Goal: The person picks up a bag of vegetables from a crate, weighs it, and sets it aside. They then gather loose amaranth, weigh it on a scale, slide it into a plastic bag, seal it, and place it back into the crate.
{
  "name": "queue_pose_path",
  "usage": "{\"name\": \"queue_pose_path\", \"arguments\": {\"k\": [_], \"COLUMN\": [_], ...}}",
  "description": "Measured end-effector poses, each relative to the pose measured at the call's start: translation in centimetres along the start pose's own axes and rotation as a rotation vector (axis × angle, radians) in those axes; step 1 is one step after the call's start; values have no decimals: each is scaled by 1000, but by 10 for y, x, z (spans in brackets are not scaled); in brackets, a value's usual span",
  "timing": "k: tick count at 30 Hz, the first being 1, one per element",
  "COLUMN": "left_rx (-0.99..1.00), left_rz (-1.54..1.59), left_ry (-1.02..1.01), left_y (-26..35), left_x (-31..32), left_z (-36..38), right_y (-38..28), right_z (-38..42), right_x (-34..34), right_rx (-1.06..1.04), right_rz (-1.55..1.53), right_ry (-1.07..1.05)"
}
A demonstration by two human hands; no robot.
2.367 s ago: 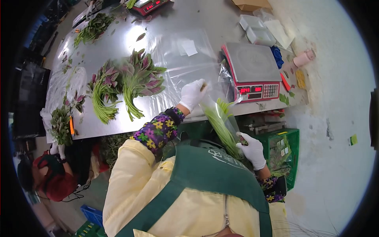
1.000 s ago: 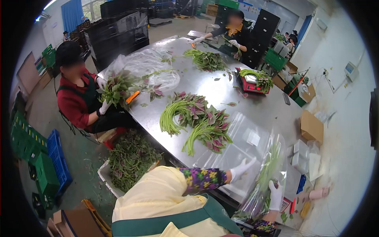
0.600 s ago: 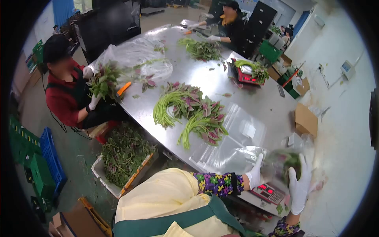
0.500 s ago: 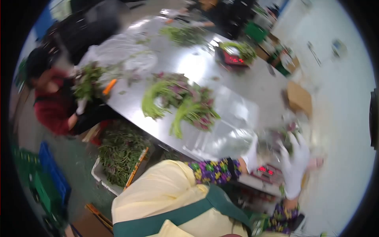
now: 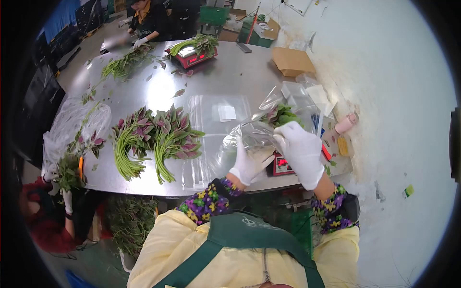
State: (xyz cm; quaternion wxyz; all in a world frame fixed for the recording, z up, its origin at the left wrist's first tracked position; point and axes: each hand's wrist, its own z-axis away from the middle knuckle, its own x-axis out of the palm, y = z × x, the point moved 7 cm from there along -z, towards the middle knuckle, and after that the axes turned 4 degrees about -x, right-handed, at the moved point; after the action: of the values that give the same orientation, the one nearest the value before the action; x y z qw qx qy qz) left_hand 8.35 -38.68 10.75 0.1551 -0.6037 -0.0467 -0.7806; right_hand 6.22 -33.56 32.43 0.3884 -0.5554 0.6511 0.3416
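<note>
A clear plastic bag [image 5: 254, 134] is stretched between my two hands, both in white gloves. My left hand [image 5: 248, 164] lies against its near left side, with thumb and fingers spread. With bent fingers, my right hand [image 5: 303, 152] pinches the bag's edge on the right. Leafy greens [image 5: 283, 115] show at the bag's far end, partly behind the film. Below my hands, a red digital scale [image 5: 282, 166] is half covered by the right glove. Two bunches of red-and-green amaranth [image 5: 177, 139] lie to the left, beside flat clear bags [image 5: 211, 161].
On the metal table [image 5: 240, 86], another red scale [image 5: 192, 58] bears greens. A cardboard box [image 5: 293, 61] and a pink bottle [image 5: 346, 123] stand by the wall. One person [image 5: 53, 211] handles greens at left; another person [image 5: 149, 24] works across the table.
The view has swung rightward and levelled. My hands have come closer together around the plastic bag, and my right hand, spread before, has closed on its edge.
</note>
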Motion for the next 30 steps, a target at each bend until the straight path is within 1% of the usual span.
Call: {"name": "queue_pose_path", "arguments": {"k": [1,2,3,4,5,7,9,10,11,12,13,15,16,17,19,21,23,25,26,27,28,29,30], "left_rx": [47,97,236,655,1090,1227,1118,1106,984,863,856,745,852,851,989,1039,1077,1170,1188,1203,1218,1269,1301], "left_rz": [-258,-519,-793,-1133,-1454,-1632,-1556,-1572,-1463,-1352,-1370,-1602,-1548,-1559,-1458,-1422,-1296,-1308,-1301,-1294,-1281,-1346,-1394], "left_ry": [87,172,347,441,521,130,-163,-166,-246,-320,-326,-74,-60,-62,-7,-20,-4,68,64,65,50,86,106], "left_y": [10,22,46,77,92,110,120,120,116,113,119,133,132,128,131,141,156,164,166,167,163,157,155], "left_x": [-16,-29,-36,-26,-14,26,56,73,96,112,115,104,109,113,125,138,152,171,180,187,196,206,213], "left_z": [9,19,38,51,68,50,24,26,31,31,27,10,10,7,9,0,-3,4,7,10,14,21,24], "right_y": [5,10,19,22,27,36,43,49,53,70,84,73,84,105,214,271,310,379,376,395,389,406,423], "right_z": [-5,-10,-17,-24,-28,-47,-67,-76,-81,-91,-93,-82,-74,-63,-32,8,53,103,123,143,157,177,204], "right_x": [3,1,-3,-14,-23,-46,-74,-92,-111,-135,-161,-221,-240,-258,-291,-301,-287,-250,-221,-189,-162,-128,-90], "right_rx": [16,-9,4,-26,-53,-61,27,-102,-232,-12,207,113,140,162,134,205,238,200,216,201,337,292,294], "right_rz": [-8,-38,-38,-56,-77,-129,-232,-115,7,-105,-219,-314,-262,-210,-185,-274,-395,51,658,401,490,307,460], "right_ry": [-10,33,51,153,248,277,282,355,428,367,303,629,711,794,795,918,974,740,541,585,463,482,421]}}
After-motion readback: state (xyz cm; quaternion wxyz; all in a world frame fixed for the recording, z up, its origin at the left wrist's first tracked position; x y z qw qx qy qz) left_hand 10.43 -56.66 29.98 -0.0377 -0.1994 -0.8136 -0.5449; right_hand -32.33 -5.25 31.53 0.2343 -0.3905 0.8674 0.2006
